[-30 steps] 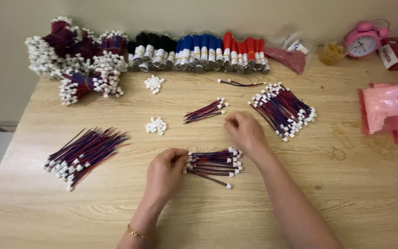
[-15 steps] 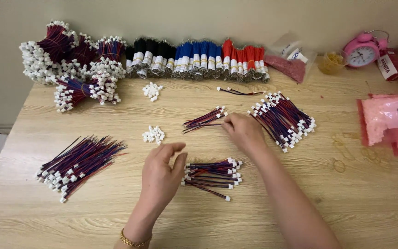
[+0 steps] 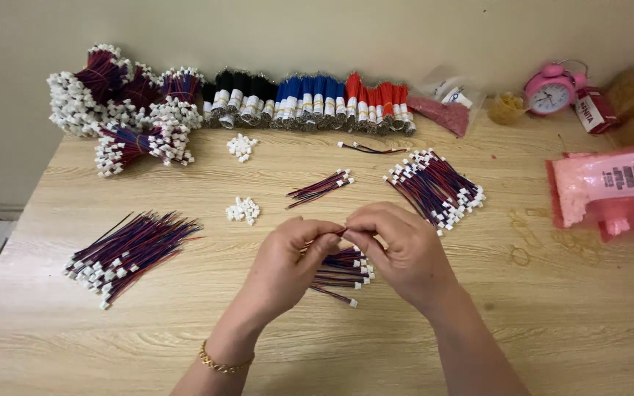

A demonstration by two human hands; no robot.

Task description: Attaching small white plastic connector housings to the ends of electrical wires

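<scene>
Red-and-blue wire lead (image 3: 337, 233) pinched between fingertips of left hand (image 3: 288, 260) and right hand (image 3: 401, 253), held at table centre just above small wire bundle (image 3: 343, 268), loose white connectors (image 3: 243, 210) at ten o'clock, larger bundle (image 3: 434, 187) at two o'clock, wooden table (image 3: 148, 330) beneath.

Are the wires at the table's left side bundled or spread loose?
Spread loose: the left wires fan out flat on the table, with no band visible.

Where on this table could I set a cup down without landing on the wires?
The near edge of the table is bare, right of the right hand and below the pink bag. So is the strip near the left hand, below the loose wire pile. The back row of bundles is crowded.
</scene>
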